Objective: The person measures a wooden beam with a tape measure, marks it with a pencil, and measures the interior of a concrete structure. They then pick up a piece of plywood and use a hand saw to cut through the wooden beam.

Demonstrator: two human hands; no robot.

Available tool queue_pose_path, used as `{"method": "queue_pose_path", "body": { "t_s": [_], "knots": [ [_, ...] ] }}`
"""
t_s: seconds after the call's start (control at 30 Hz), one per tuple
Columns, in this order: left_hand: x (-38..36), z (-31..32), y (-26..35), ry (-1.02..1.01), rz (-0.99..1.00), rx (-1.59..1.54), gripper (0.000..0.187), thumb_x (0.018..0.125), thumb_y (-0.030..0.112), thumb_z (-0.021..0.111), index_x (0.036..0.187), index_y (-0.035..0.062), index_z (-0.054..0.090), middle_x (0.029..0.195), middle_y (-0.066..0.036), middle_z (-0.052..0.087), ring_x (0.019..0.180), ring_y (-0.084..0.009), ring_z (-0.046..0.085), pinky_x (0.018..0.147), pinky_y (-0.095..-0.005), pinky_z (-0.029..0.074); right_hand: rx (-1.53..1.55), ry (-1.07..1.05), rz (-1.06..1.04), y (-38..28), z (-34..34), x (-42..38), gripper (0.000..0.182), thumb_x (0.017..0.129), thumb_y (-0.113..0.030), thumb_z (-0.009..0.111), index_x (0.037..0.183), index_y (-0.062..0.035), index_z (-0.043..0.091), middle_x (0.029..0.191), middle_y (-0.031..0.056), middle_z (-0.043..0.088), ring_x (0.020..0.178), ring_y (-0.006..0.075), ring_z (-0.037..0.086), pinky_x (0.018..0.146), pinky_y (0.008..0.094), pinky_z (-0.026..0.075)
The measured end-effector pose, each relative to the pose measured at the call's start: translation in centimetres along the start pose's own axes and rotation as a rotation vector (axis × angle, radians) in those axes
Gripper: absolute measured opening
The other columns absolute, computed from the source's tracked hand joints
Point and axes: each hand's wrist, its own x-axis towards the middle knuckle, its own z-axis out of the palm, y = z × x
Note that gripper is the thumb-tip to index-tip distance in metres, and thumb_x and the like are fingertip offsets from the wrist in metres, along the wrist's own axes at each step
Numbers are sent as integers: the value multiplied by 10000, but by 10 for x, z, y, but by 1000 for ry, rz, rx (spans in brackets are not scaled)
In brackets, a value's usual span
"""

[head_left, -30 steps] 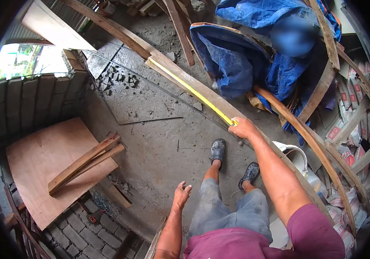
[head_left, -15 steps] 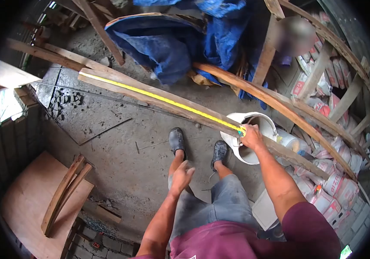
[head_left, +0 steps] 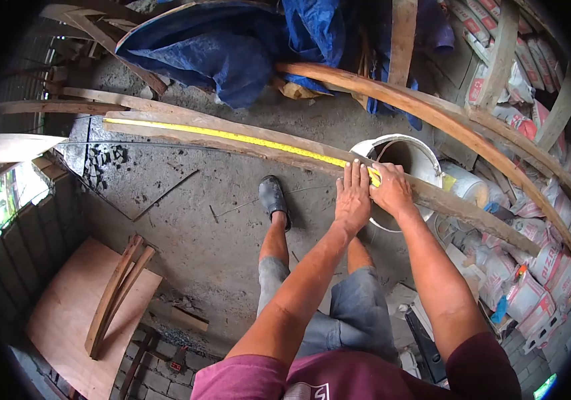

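A yellow measuring tape [head_left: 232,136] runs along the top of a long rough wooden plank [head_left: 299,159], from its left end to my hands. My right hand [head_left: 391,189] is closed around the tape's case, of which only a yellow part shows at the fingers. Beside it, touching the plank and the tape, my left hand [head_left: 353,197] lies with its fingers stretched out. Beneath the plank, near my hands, stands a white bucket [head_left: 432,159].
Blue tarpaulin [head_left: 199,63] hangs at the top. A curved timber [head_left: 419,110] crosses the upper right. Filled sacks [head_left: 532,287] are piled at the right. At the lower left, two wood pieces [head_left: 115,293] lie on a plywood sheet [head_left: 59,300].
My left hand has moved up and right from above my lap onto the plank, beside my right hand. The view has shifted slightly, and one of my feet is now hidden behind my arm.
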Motion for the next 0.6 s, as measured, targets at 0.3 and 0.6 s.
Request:
{"method": "queue_pose_path", "body": {
  "t_s": [0.3,0.6],
  "knots": [
    [0,5,-3,-19,-3,-72,853,832,119,663,1522,-50,192,1606,-240,178,1505,-403,150,1127,-521,350,142,81,-185,31,-14,10,420,874,-181,652,1266,-35,617,1218,157,618,1185,331,535,1028,446,430],
    [3,4,-7,-77,-34,-93,904,796,94,681,1534,-15,172,1607,-248,154,1495,-424,154,1061,-493,447,1024,-138,168,-46,-47,42,417,947,-64,521,1362,-45,557,878,117,696,607,91,585,528,262,475]
  ]
}}
